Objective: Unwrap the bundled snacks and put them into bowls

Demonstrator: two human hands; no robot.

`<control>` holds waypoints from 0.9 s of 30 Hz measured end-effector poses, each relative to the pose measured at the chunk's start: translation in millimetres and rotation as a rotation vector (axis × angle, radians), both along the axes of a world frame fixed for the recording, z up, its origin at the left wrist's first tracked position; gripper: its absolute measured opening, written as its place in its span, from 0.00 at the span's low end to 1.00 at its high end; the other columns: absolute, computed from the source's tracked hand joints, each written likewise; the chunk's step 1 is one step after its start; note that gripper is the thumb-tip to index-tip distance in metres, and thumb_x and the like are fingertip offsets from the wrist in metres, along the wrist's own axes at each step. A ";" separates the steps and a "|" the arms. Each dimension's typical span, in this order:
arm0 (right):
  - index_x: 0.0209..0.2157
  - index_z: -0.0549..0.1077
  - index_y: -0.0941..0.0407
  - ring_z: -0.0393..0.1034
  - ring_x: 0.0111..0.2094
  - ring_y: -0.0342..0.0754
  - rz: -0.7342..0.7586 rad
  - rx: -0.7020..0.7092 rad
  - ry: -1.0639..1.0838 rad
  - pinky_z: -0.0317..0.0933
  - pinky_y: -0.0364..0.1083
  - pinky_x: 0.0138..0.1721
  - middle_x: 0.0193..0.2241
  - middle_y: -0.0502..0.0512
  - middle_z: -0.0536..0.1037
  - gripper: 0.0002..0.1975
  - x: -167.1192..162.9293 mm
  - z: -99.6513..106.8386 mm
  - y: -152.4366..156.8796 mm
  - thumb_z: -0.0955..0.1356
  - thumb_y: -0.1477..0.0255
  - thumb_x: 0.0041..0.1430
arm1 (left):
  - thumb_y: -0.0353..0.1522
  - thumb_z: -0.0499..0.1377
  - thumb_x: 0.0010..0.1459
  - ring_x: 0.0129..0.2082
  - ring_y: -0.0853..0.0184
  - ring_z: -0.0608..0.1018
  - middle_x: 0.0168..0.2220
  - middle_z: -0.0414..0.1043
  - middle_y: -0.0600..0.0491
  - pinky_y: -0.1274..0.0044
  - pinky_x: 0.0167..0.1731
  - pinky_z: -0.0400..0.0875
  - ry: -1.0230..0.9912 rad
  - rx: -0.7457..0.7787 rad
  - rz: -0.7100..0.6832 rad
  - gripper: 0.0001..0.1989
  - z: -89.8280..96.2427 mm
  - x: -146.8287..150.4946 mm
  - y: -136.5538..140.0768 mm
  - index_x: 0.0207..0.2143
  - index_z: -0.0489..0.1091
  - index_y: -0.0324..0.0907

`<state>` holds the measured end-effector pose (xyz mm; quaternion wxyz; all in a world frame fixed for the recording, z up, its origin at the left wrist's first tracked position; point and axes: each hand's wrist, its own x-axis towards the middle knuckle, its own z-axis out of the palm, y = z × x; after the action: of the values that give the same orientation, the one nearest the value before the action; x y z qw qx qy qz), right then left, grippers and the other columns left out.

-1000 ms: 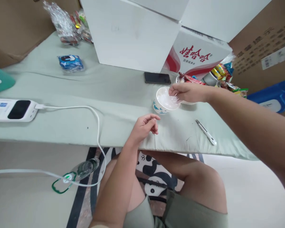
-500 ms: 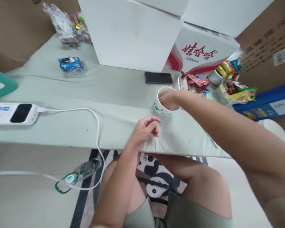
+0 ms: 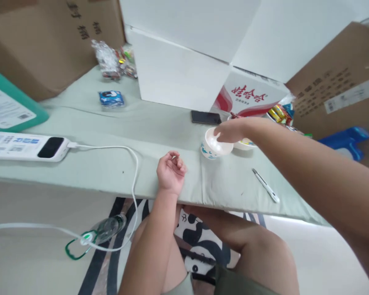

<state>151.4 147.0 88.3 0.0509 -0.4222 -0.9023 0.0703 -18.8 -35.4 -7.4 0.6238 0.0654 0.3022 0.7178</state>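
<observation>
head view: the right hand (image 3: 232, 132) rests fingers-down on the far rim of a small white bowl (image 3: 211, 147), holding nothing visible. the left hand (image 3: 171, 172), loosely curled and empty, lies on the worktop (image 3: 160, 135) nearer the body.

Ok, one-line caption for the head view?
Right hand reaches over a blue-patterned white bowl on the pale green table; left hand rests curled nearby.

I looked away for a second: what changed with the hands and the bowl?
The right hand has come out of the white bowl, where its fingers were half a second ago, and now rests over the far rim. The left hand curled up more. Bowl, phone and pen stayed put.
</observation>
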 end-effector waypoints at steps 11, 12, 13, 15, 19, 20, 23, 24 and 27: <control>0.66 0.61 0.52 0.72 0.55 0.58 0.300 -0.046 -0.202 0.68 0.55 0.52 0.63 0.63 0.68 0.34 -202.0 -1.8 -35.8 0.65 0.76 0.58 | 0.32 0.58 0.52 0.14 0.77 0.57 0.17 0.53 0.62 0.83 0.17 0.48 -0.476 -0.082 0.130 0.06 -3.6 -29.3 -5.5 0.26 0.61 0.42; 0.67 0.60 0.50 0.72 0.56 0.59 0.311 -0.051 -0.200 0.68 0.56 0.53 0.65 0.64 0.65 0.36 -222.6 -9.4 -31.7 0.66 0.77 0.57 | 0.31 0.58 0.51 0.14 0.77 0.57 0.17 0.54 0.62 0.83 0.17 0.48 -0.496 -0.075 0.128 0.06 -3.8 -29.2 -5.4 0.26 0.62 0.42; 0.68 0.58 0.49 0.70 0.57 0.60 0.318 -0.055 -0.194 0.68 0.57 0.54 0.67 0.63 0.61 0.38 -243.0 -15.8 -26.6 0.66 0.78 0.56 | 0.31 0.59 0.50 0.15 0.77 0.57 0.17 0.54 0.62 0.83 0.17 0.48 -0.516 -0.069 0.128 0.06 -4.0 -29.4 -5.5 0.26 0.62 0.42; 0.70 0.54 0.47 0.67 0.61 0.62 0.317 -0.059 -0.162 0.67 0.60 0.55 0.70 0.63 0.57 0.43 -283.1 -26.3 -14.5 0.66 0.80 0.54 | 0.31 0.60 0.49 0.15 0.77 0.57 0.17 0.55 0.61 0.82 0.17 0.48 -0.545 -0.052 0.120 0.07 -4.5 -30.1 -6.2 0.25 0.63 0.41; 0.71 0.51 0.51 0.63 0.64 0.63 0.248 -0.050 0.017 0.64 0.62 0.59 0.68 0.63 0.60 0.44 -348.8 -48.1 10.0 0.67 0.79 0.53 | 0.33 0.64 0.47 0.14 0.77 0.59 0.17 0.57 0.62 0.82 0.17 0.48 -0.540 -0.053 0.108 0.11 -6.4 -30.0 -8.2 0.25 0.63 0.42; 0.70 0.53 0.52 0.61 0.65 0.62 0.238 -0.044 0.050 0.62 0.62 0.60 0.68 0.62 0.61 0.43 -359.0 -54.8 14.7 0.67 0.79 0.53 | 0.34 0.64 0.46 0.14 0.77 0.59 0.17 0.57 0.62 0.82 0.17 0.47 -0.540 -0.065 0.103 0.12 -7.2 -29.5 -8.4 0.26 0.63 0.42; 0.66 0.60 0.54 0.63 0.63 0.62 0.235 -0.042 0.062 0.61 0.62 0.61 0.64 0.63 0.66 0.38 -367.1 -75.0 22.5 0.67 0.78 0.53 | 0.35 0.65 0.44 0.14 0.77 0.59 0.16 0.57 0.62 0.81 0.17 0.46 -0.556 -0.072 0.083 0.13 -9.5 -28.6 -8.0 0.26 0.62 0.42; 0.65 0.62 0.54 0.65 0.60 0.62 0.239 -0.046 0.061 0.62 0.62 0.59 0.62 0.64 0.68 0.36 -361.5 -80.6 22.6 0.67 0.77 0.53 | 0.35 0.64 0.44 0.14 0.77 0.59 0.16 0.58 0.62 0.81 0.17 0.46 -0.564 -0.062 0.077 0.12 -10.1 -28.8 -7.8 0.26 0.62 0.42; 0.63 0.65 0.55 0.70 0.53 0.61 0.267 -0.050 0.088 0.65 0.60 0.55 0.57 0.65 0.71 0.31 -320.1 -91.4 13.8 0.68 0.71 0.56 | 0.34 0.63 0.45 0.13 0.78 0.59 0.16 0.57 0.62 0.82 0.17 0.46 -0.586 -0.025 0.085 0.11 -10.9 -30.8 -9.4 0.25 0.62 0.42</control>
<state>-168.7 160.9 -3.1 0.0701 -0.2960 -0.9453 0.1176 -49.6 -44.8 -18.3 0.6545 -0.1650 0.1205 0.7280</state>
